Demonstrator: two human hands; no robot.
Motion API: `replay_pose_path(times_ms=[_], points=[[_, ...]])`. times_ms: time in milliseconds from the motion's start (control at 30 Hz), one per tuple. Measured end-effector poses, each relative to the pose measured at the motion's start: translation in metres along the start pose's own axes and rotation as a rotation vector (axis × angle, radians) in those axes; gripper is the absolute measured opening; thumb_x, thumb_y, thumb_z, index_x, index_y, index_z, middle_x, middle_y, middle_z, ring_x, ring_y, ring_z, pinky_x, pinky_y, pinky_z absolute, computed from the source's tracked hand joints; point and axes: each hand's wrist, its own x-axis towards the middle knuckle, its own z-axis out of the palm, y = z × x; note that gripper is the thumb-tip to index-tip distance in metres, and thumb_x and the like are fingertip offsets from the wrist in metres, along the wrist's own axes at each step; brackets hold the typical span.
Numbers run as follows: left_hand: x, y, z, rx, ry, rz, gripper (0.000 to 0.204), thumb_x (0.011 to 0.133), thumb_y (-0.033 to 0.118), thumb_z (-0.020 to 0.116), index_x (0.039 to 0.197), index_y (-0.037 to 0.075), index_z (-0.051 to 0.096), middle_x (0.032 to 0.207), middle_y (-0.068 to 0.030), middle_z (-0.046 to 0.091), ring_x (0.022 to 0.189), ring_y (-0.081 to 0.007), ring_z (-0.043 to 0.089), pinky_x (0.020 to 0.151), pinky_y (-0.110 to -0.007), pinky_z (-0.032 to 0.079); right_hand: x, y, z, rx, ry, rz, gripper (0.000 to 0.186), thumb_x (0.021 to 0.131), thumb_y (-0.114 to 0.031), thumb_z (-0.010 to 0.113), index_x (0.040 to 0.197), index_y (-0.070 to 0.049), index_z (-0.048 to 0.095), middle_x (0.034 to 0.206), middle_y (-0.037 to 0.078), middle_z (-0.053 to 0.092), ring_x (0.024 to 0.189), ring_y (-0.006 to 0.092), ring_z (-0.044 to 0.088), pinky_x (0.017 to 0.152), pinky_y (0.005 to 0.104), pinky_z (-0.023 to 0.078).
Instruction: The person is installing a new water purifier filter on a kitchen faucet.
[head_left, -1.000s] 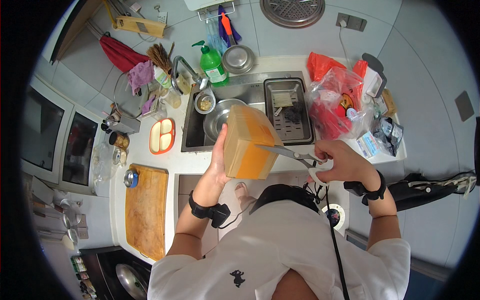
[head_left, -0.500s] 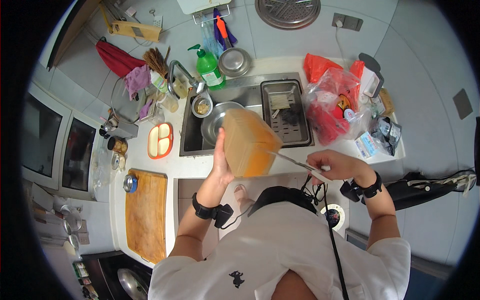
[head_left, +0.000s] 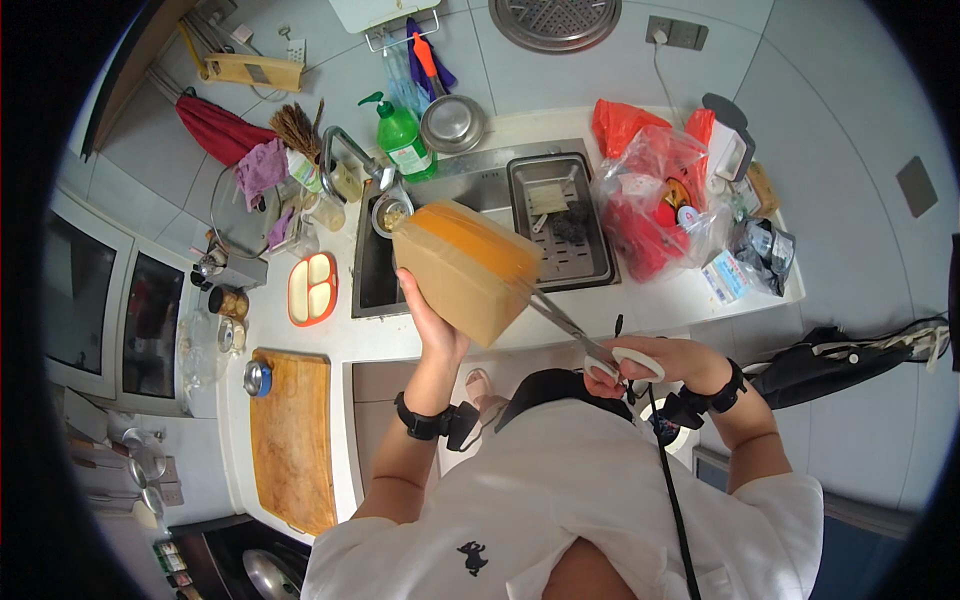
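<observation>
My left hand (head_left: 430, 320) grips a brown cardboard box (head_left: 450, 290) from its left side, tilted in front of the sink. Orange tape (head_left: 465, 235) runs along the top of the box. My right hand (head_left: 635, 365) holds white-handled scissors (head_left: 565, 325) by the loops, with the blade tips at the right end of the box. Whether the tips are in the tape or just against it, I cannot tell. Behind the box is the steel sink (head_left: 360, 270), with a drain tray (head_left: 600, 240) at its right side.
An orange divided plate (head_left: 312, 288) and a wooden board (head_left: 292, 440) lie on the left counter. A green soap bottle (head_left: 403, 142) stands behind the sink. Red and clear plastic bags (head_left: 650, 190) crowd the right counter. Black cables (head_left: 665, 480) hang down over my shirt.
The box has turned and shifted left, so the tape now shows along its top. The scissors and my right hand have moved down and left, the white loops turning more into view.
</observation>
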Motion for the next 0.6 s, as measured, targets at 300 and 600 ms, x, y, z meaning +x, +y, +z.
replay_pose_path(times_ms=[300,600], points=[[-0.0022,0.001,-0.0001,-0.078,0.068,0.067,0.065,0.088,0.061,0.027,0.131,0.012,0.033,0.127,-0.006,0.043,0.113,-0.0224,0.045,0.094,-0.037,0.038,-0.0082,0.0039,0.0036,0.082,0.046,0.057,0.046,0.087,-0.054,0.044,0.077,-0.008,0.041,0.072,0.0,0.044,0.063,0.0084,0.039,0.059,0.0217,0.034],[-0.008,0.0016,0.0003,-0.043,0.012,0.117,0.067,0.089,0.06,0.024,0.134,0.011,0.028,0.13,-0.0073,0.04,0.117,-0.0228,0.042,0.095,-0.036,0.037,-0.0027,-0.0022,0.0048,0.063,0.032,-0.017,0.047,0.088,-0.053,0.045,0.077,-0.007,0.042,0.071,0.0,0.044,0.061,0.0086,0.037,0.056,0.0217,0.033]])
